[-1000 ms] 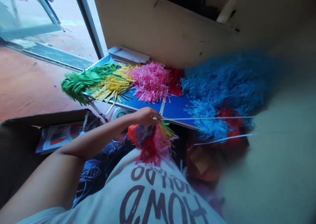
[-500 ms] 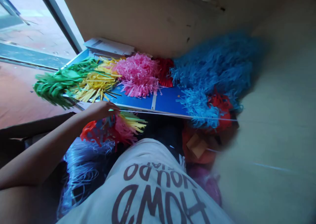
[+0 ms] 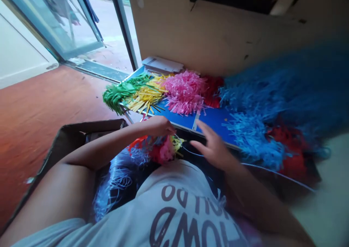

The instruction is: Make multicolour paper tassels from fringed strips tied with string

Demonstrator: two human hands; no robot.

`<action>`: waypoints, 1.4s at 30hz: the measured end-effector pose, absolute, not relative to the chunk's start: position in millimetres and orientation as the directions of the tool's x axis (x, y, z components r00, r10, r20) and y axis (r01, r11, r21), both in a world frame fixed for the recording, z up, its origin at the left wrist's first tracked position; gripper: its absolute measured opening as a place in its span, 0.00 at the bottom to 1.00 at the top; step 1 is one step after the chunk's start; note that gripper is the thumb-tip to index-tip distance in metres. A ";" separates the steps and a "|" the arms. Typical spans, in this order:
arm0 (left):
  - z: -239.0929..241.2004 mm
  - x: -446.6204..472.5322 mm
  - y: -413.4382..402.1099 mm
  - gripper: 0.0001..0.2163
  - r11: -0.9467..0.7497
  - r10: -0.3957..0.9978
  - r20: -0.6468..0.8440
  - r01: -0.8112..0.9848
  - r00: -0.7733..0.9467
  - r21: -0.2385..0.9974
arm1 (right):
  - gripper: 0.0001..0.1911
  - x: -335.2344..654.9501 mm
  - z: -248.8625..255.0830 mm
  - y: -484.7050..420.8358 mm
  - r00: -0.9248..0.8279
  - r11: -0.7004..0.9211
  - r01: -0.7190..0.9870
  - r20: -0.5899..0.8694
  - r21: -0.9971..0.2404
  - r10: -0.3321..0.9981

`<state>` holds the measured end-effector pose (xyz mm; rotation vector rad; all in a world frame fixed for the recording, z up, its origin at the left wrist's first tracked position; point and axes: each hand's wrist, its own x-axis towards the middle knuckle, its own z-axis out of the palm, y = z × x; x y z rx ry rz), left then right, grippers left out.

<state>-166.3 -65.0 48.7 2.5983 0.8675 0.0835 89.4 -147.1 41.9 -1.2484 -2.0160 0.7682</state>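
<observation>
My left hand (image 3: 162, 126) is closed on a thin white string (image 3: 268, 168) at the front edge of the table. Below that hand hangs a bunch of paper tassels (image 3: 160, 150) in red, pink and yellow, partly hidden by the hand and wrist. The string runs rightward from there, passing behind my right hand (image 3: 214, 145). That hand is open, thumb and fingers apart, just right of the bunch. Clear plastic strands (image 3: 116, 181) trail down below my left forearm.
On the blue table (image 3: 185, 120) lie green (image 3: 127, 90), yellow (image 3: 147, 96), pink (image 3: 187, 90) and blue (image 3: 253, 138) paper fringes. Papers (image 3: 163, 64) are stacked at the back. A cardboard box (image 3: 58, 145) stands at the left, near an open glass door (image 3: 79, 25).
My right hand has come into view beside the left one. The view has turned left, showing more floor and doorway. The string, taut before, now sags.
</observation>
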 end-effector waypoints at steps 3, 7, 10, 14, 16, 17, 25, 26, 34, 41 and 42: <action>53.6 -173.9 -68.6 0.10 -0.727 0.609 -0.028 0.572 0.793 0.379 | 0.25 50.6 22.6 -111.4 -0.411 0.082 0.401 -0.099 -0.912 0.906; 46.6 -212.3 -57.4 0.15 -0.631 0.711 0.112 0.561 0.694 0.536 | 0.17 34.9 13.5 -76.5 -0.405 -0.046 0.325 -0.183 -0.945 0.896; 51.7 -243.6 -46.9 0.17 -0.539 0.791 0.131 0.580 0.597 0.611 | 0.15 45.1 25.1 -68.2 -0.339 0.015 0.363 -0.117 -0.932 0.933; 81.6 -267.2 -44.8 0.18 -0.498 0.831 0.115 0.635 0.544 0.591 | 0.13 50.6 47.0 -73.2 -0.240 0.179 0.429 0.080 -0.885 0.967; 94.1 -268.8 -47.1 0.19 -0.485 0.853 0.177 0.623 0.490 0.614 | 0.13 48.3 52.1 -74.5 -0.260 0.262 0.391 0.167 -0.882 0.951; 97.2 -267.4 -47.8 0.20 -0.465 0.864 0.178 0.612 0.470 0.640 | 0.13 46.6 52.9 -73.7 -0.287 0.272 0.393 0.164 -0.878 0.944; 93.3 -266.0 -51.3 0.18 -0.427 0.813 -0.022 0.620 0.582 0.659 | 0.15 49.1 75.7 -68.2 -0.506 0.411 0.513 0.121 -0.753 0.854; 96.2 -269.1 -53.7 0.16 -0.453 0.806 0.000 0.617 0.592 0.644 | 0.16 51.6 80.7 -68.7 -0.488 0.424 0.514 0.152 -0.746 0.859; 104.5 -274.9 -43.4 0.06 -0.411 0.797 -0.161 0.718 0.582 0.561 | 0.17 52.0 68.7 -57.4 -0.517 0.340 0.505 0.037 -0.793 0.855; 112.6 -201.7 -50.9 0.16 -0.325 0.932 0.085 0.709 0.353 0.626 | 0.18 18.0 44.8 -61.3 -0.336 -0.229 -0.019 -0.209 -0.973 0.918; 110.6 -185.6 -58.3 0.14 -0.389 0.913 0.116 0.751 0.390 0.534 | 0.18 12.2 42.8 -62.8 -0.348 -0.308 -0.126 -0.249 -0.943 0.904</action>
